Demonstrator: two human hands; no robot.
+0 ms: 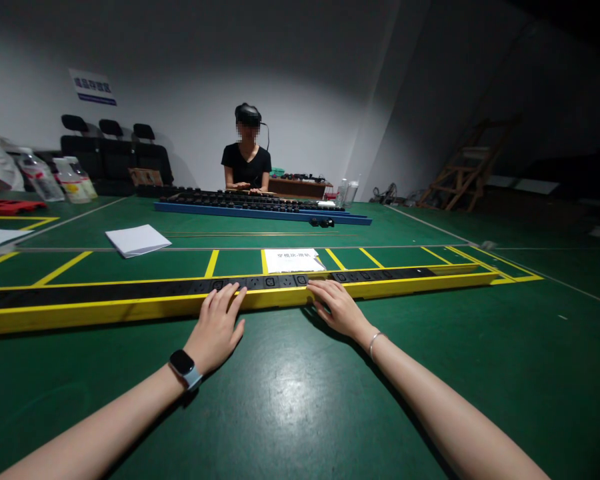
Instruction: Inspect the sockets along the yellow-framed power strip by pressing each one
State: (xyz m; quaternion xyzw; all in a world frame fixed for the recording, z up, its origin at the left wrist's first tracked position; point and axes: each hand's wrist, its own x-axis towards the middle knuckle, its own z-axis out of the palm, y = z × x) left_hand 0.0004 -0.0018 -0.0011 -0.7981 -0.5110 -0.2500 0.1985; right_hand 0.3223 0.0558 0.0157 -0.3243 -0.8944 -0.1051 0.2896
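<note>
A long yellow rail [275, 298] runs across the green table in front of me, holding a row of black socket modules [271, 282]. My left hand [219, 325] rests on the rail's near edge, its fingers spread and their tips over the modules. Farther right, my right hand [339, 308] lies with outstretched fingers over the same edge, beside a socket module [301, 280]. Its thumb is apart from the fingers, low at the rail's front wall. Neither hand is wrapped round anything.
Behind the rail lie a printed paper label [293, 261] and a stack of white paper [137, 240]. Blue rails [260, 213] with black modules lie farther back, before a seated person [247, 163]. Bottles [70, 180] stand at the left. Yellow tape [211, 264] marks the table.
</note>
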